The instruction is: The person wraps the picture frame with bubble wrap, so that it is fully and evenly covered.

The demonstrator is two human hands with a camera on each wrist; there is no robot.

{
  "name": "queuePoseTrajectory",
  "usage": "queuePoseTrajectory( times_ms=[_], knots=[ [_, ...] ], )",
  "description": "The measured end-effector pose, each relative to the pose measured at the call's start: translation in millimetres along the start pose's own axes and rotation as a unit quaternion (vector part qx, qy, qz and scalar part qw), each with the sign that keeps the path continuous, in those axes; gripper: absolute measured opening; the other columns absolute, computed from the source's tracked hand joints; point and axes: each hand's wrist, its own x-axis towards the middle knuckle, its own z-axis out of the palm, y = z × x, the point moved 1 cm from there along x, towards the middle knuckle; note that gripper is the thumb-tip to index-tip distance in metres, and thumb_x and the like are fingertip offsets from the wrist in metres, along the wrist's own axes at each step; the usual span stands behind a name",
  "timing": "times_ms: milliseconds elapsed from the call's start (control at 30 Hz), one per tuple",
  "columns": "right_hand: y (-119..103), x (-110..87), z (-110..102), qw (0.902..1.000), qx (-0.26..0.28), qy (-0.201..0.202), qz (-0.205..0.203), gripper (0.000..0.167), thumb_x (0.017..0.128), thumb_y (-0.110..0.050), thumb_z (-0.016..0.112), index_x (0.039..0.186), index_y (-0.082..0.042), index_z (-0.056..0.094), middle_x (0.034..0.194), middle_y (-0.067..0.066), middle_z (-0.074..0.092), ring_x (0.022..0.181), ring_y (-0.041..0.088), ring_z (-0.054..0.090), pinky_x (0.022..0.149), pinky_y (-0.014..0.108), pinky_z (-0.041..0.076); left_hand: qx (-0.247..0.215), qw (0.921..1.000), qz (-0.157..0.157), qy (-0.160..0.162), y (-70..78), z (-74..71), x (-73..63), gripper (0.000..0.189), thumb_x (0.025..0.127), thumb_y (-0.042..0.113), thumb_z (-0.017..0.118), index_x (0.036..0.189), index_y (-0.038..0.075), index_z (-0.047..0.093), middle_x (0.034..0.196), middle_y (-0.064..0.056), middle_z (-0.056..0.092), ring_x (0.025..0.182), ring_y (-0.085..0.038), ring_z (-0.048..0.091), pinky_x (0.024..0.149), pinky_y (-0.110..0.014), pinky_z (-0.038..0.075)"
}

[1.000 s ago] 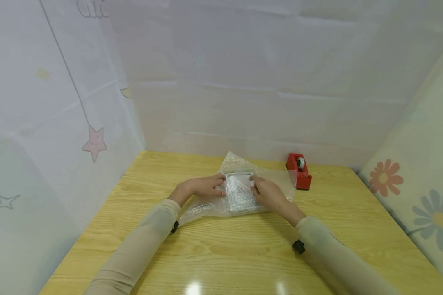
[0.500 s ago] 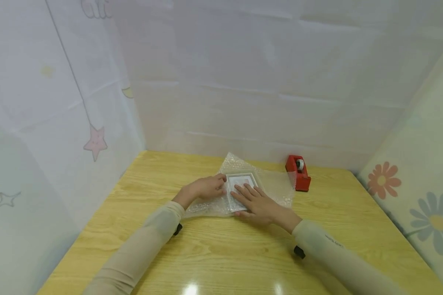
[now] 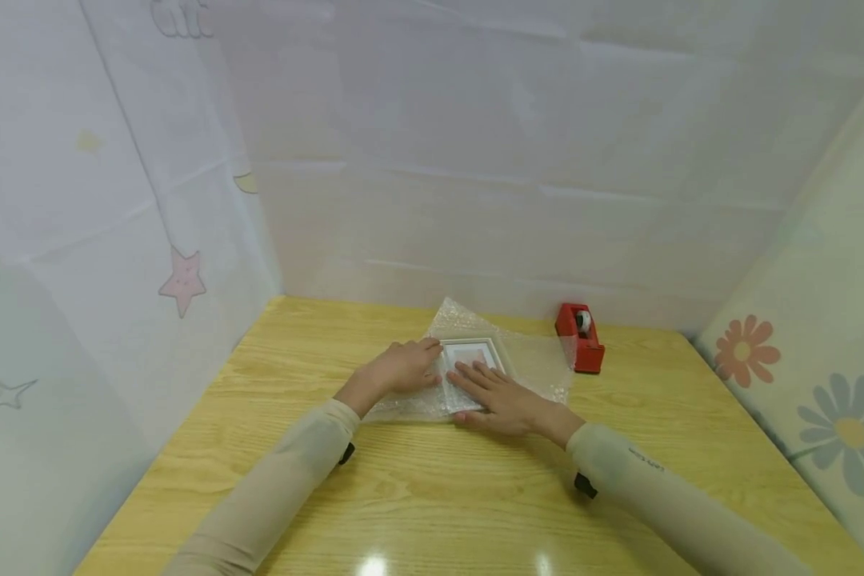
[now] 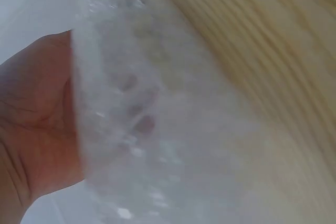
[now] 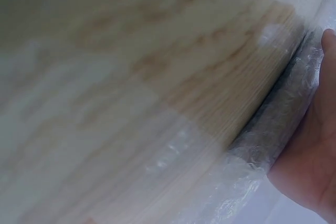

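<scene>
A white picture frame [image 3: 502, 350] with a light picture inside lies on a sheet of bubble wrap [image 3: 536, 360], and part of the wrap covers it. My left hand [image 3: 403, 366] grips the bubble wrap along the frame's left side. In the left wrist view its palm shows plainly, while the fingers are blurred behind the bubble wrap [image 4: 173, 150]. With fingers spread, my right hand [image 3: 500, 400] presses on the covered lower part of the frame. The right wrist view shows that hand [image 5: 310, 156] beside a rolled edge of bubble wrap [image 5: 283, 114].
Behind the wrap's right end stands a red tape dispenser [image 3: 581, 340] with a roll of tape. Everything lies on a wood-grain table [image 3: 432, 496]. Pale printed sheets [image 3: 432, 200] hang behind and at both sides.
My right hand has gone from fingering the wrap at the frame's right edge to lying flat over its lower part. The left hand has shifted slightly and stays at the left edge.
</scene>
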Motion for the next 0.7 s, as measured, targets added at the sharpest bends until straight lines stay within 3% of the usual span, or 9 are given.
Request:
queuePoseTrajectory(
  times_ms=[100,233,400,533,700],
  knots=[
    [0.4,0.8,0.6,1.0000,0.006,-0.006,0.002,0.082,0.102,-0.069,0.033,0.166,-0.025,0.006,0.170,0.005,0.005,0.153,0.036,0.002,0.119,0.056,0.010,0.021,0.9995,-0.005,-0.024,14.2,-3.6,-7.6,0.067,0.105,0.046,0.054,0.157,0.007,0.038,0.165,-0.010,0.027,0.146,-0.035,0.032,0.113,-0.058,0.028],
    [0.9,2.0,0.2,0.9999,-0.003,-0.014,0.002,0.084,0.102,-0.070,0.031,0.166,-0.024,0.003,0.170,0.007,0.004,0.153,0.037,0.001,0.119,0.057,0.011,0.046,0.9973,0.014,-0.054,34.0,-10.1,-19.5,0.065,0.104,0.049,0.055,0.155,0.010,0.044,0.162,-0.009,0.033,0.147,-0.034,0.029,0.115,-0.057,0.024],
    [-1.0,2.3,-2.8,0.9998,0.000,-0.021,0.004,0.091,0.100,-0.071,0.036,0.165,-0.016,0.003,0.170,0.010,0.004,0.153,0.039,0.000,0.118,0.058,0.011,0.055,0.9968,0.047,-0.033,47.6,-12.1,-25.9,0.062,0.102,0.045,0.060,0.150,0.007,0.051,0.152,-0.010,0.049,0.141,-0.030,0.041,0.113,-0.053,0.031],
    [-1.9,1.0,-4.3,0.9994,0.025,-0.023,0.009,0.102,0.097,-0.073,0.044,0.164,-0.010,0.002,0.169,0.013,0.004,0.153,0.038,0.000,0.119,0.057,0.010,0.035,0.9979,0.050,-0.023,52.4,-8.4,-24.9,0.059,0.100,0.042,0.065,0.144,0.002,0.057,0.145,-0.011,0.056,0.131,-0.028,0.053,0.106,-0.047,0.042],
    [-1.2,0.4,-6.8,0.9989,0.036,-0.030,0.005,0.107,0.095,-0.073,0.049,0.164,-0.007,0.001,0.169,0.015,0.003,0.153,0.039,-0.001,0.119,0.057,0.010,0.052,0.9967,0.059,-0.021,56.8,-4.5,-24.2,0.065,0.100,0.046,0.062,0.149,0.004,0.051,0.150,-0.011,0.051,0.134,-0.030,0.049,0.107,-0.048,0.041]
  ],
)
